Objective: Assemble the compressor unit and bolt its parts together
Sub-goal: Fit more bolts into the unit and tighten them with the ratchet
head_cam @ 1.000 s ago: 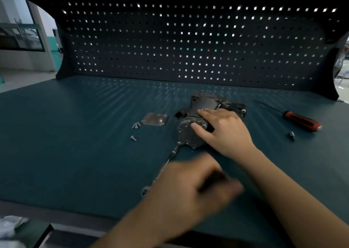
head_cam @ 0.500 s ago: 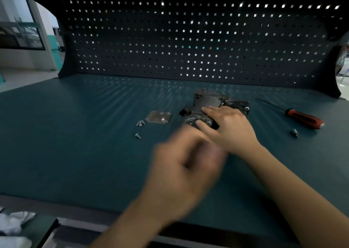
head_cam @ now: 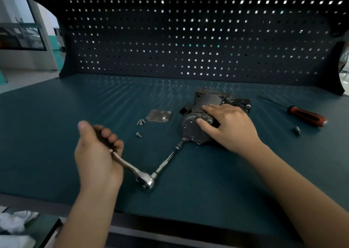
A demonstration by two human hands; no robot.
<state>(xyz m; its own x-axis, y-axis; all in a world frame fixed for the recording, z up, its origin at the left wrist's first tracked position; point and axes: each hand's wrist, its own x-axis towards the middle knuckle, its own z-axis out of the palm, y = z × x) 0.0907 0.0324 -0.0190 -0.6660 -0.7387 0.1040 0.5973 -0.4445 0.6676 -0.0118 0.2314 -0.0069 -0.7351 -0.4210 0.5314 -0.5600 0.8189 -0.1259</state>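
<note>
Left hand (head_cam: 98, 153): fingers wrapped tight round the dark grip of the ratchet wrench (head_cam: 130, 167), thumb standing clear above. A second ago this hand sat low and central with the handle pointing back toward the person; half a second ago it was a blur crossing in front of the work; it now sits well out to the left. The handle has therefore swung through a wide arc while the far end of the extension bar (head_cam: 168, 160) kept its seat on a bolt at the lower rim of the end cap. Judged: one turning stroke made on that bolt, with bolting in progress and not finished. Right hand (head_cam: 232, 128): unmoved, fingers spread and fairly straight, pressing down on the compressor unit (head_cam: 192, 128) to stop it rotating. The unit lies on its side right of centre on the tabletop (head_cam: 56, 125), a dull grey cast cylinder with a round flanged end cap and a blocky housing behind. Wrench head and bar are bright polished steel. A flat rounded cover plate (head_cam: 159, 116) and small loose bolts (head_cam: 140, 122) lie just left of the unit, unfitted. Tabletop surface is matte green with a fine texture. A red-handled screwdriver (head_cam: 306, 115) lies well to the right
</note>
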